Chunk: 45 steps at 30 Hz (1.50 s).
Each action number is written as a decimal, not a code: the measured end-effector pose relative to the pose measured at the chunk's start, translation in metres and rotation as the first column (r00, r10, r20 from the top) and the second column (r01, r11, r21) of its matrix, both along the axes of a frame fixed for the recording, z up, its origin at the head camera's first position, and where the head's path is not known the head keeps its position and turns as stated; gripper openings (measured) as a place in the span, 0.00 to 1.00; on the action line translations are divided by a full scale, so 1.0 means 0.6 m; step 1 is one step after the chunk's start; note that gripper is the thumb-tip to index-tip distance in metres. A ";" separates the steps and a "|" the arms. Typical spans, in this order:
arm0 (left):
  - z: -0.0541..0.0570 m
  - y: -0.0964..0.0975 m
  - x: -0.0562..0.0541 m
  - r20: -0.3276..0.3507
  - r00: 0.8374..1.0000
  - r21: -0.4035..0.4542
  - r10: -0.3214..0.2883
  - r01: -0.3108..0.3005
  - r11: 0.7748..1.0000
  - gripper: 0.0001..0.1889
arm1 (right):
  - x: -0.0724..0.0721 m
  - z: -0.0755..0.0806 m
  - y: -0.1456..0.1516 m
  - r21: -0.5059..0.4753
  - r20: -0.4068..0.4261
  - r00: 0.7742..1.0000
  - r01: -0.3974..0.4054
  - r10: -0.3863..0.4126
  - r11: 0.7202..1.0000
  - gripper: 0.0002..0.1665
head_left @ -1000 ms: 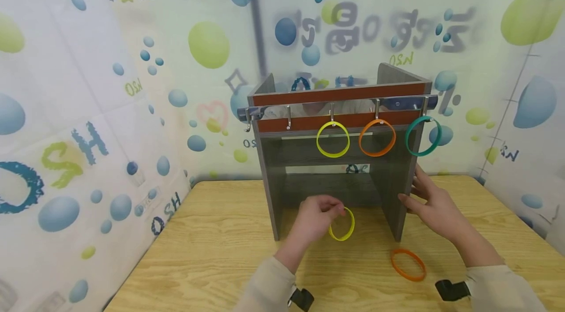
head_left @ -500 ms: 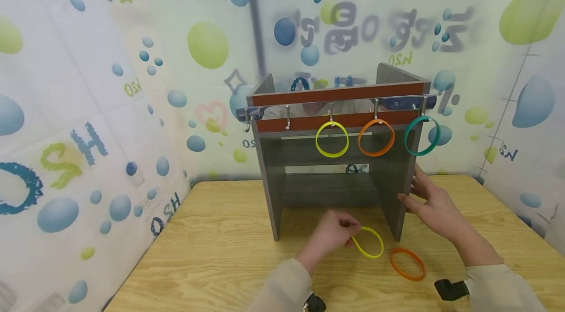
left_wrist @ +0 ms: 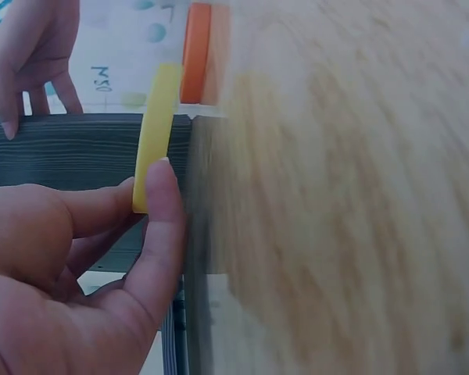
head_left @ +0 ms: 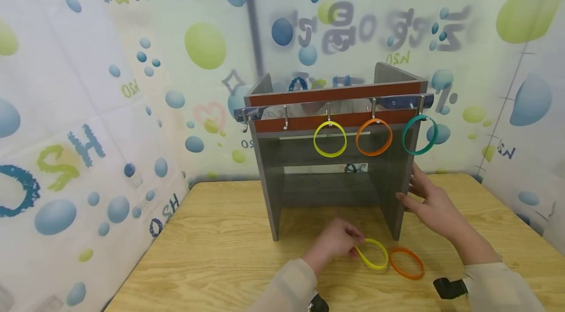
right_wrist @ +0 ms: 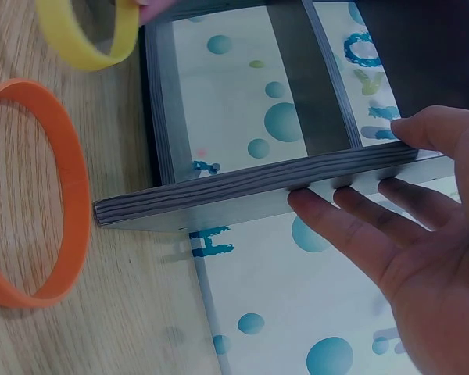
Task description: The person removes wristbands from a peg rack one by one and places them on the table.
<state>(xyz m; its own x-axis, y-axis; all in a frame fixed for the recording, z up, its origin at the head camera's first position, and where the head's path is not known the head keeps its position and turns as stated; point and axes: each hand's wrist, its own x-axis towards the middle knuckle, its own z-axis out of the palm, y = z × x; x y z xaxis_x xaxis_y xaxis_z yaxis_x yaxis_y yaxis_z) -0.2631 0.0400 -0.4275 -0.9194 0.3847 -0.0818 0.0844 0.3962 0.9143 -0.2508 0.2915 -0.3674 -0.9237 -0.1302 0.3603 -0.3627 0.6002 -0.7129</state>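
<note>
My left hand (head_left: 337,243) pinches a yellow silicone wristband (head_left: 374,254) between thumb and fingers, low over the table in front of the grey wooden shelf unit (head_left: 274,204). In the left wrist view the yellow band (left_wrist: 156,125) stands edge-on above the fingertips. My right hand (head_left: 434,206) grips the unit's right side panel (right_wrist: 250,176), thumb on one side and fingers on the other. An orange wristband (head_left: 406,263) lies on the table just right of the yellow one. From the unit's hooks hang another yellow band (head_left: 330,156), an orange band (head_left: 374,153) and a green band (head_left: 419,153).
A metal hook rail (head_left: 388,102) runs across the unit's top front; its two left hooks (head_left: 286,118) carry no band. The wooden table (head_left: 212,248) extends on both sides. Behind it hangs a patterned curtain (head_left: 176,57).
My left hand has carried the yellow wristband right and down, from in front of the unit's opening to beside the loose orange band. My right hand stays on the panel.
</note>
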 end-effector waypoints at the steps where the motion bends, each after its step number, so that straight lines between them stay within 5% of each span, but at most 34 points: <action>1: -0.001 0.001 0.001 0.007 1.000 -0.007 -0.001 0.001 1.000 0.03 | 0.000 -0.001 0.000 -0.002 -0.001 1.000 -0.001 0.001 1.000 0.56; 18: -0.019 -0.001 0.008 0.151 0.989 0.059 0.009 -0.018 0.998 0.04 | 0.002 -0.003 -0.006 -0.011 -0.021 1.000 -0.017 0.017 1.000 0.56; 36: -0.009 -0.016 0.007 0.203 0.977 0.068 -0.063 0.050 0.996 0.05 | 0.002 0.001 -0.004 -0.002 -0.011 1.000 -0.011 0.011 1.000 0.57; 45: 0.004 -0.024 0.008 0.169 0.982 0.039 -0.081 0.076 0.996 0.04 | 0.003 0.002 -0.003 -0.002 -0.007 1.000 -0.016 0.016 1.000 0.57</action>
<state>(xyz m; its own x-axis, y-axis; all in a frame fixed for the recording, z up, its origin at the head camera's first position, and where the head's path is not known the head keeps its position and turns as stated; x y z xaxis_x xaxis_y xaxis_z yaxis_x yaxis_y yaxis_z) -0.2585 0.0254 -0.4253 -0.8599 0.4601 -0.2212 -0.0440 0.3649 0.9300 -0.2492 0.2898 -0.3660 -0.9190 -0.1445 0.3669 -0.3772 0.5931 -0.7113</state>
